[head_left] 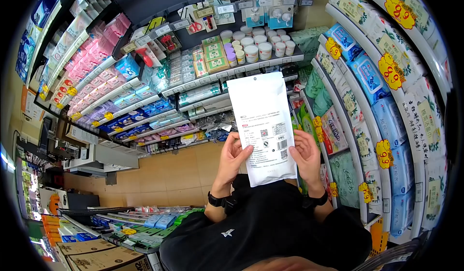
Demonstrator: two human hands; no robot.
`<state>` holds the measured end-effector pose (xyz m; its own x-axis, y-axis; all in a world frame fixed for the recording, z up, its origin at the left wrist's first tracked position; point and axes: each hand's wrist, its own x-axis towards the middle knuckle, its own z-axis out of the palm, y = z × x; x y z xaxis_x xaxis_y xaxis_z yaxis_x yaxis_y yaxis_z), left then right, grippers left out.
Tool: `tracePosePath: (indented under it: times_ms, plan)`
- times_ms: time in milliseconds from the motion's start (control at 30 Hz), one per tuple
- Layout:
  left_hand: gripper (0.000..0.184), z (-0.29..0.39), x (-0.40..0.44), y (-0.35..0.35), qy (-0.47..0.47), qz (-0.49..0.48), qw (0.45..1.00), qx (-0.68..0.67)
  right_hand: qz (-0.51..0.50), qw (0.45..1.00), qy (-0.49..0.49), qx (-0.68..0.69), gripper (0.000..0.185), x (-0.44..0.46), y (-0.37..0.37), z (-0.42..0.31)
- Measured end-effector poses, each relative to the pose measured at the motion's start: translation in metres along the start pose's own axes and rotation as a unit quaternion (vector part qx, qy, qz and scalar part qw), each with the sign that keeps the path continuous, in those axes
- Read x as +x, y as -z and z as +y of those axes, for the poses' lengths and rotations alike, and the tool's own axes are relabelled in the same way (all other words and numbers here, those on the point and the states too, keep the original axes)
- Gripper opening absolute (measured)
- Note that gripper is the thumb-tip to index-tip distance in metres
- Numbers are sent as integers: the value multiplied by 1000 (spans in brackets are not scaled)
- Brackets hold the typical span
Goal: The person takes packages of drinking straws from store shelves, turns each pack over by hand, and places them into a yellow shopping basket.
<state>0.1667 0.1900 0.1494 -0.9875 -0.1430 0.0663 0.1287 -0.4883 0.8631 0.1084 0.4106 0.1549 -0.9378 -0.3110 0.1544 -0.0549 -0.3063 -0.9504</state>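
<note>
A flat white packet (263, 102) is held upright in front of my chest, its printed side with small text, QR codes and a barcode facing me. My left hand (231, 157) grips its left edge, thumb lying on the front and fingers curled behind. On the opposite edge, my right hand (306, 156) holds it the same way, thumb beside the lower QR code. The fingers behind the packet are partly hidden. A small hang hole shows near the packet's top edge.
Ahead, a shelf holds white jars (251, 53) and small boxes. Pink packs (92, 58) fill shelves at left. On the right, close by, stand shelves of blue wipes packs (369, 77) with yellow price tags (391, 71). Cardboard boxes (104, 259) lie at lower left, near the tiled floor (179, 174).
</note>
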Motion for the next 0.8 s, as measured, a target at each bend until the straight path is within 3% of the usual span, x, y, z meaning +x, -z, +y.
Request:
tracePosePath:
  times_ms: [200, 400, 467, 600, 667, 800]
  plan:
    - [25, 1, -2, -1, -8, -4, 1000, 3, -9, 1000, 12, -27, 49, -6, -4, -1]
    - [20, -1, -5, 1, 4, 8, 1000, 21, -7, 966, 91, -241, 45, -6, -4, -3]
    - [19, -2, -6, 2, 3, 6, 1000, 27, -18, 930, 132, -343, 42, -7, -7, -10]
    - [16, -2, -8, -3, 9, 10, 999, 38, -29, 933, 58, -353, 43, -8, -10, -11]
    - [17, -3, -10, -5, 17, 7, 999, 33, -39, 964, 18, -263, 48, -6, -15, -4]
    - [17, -16, -10, -7, 3, 9, 999, 49, -81, 954, 52, -286, 57, -5, -22, 0]
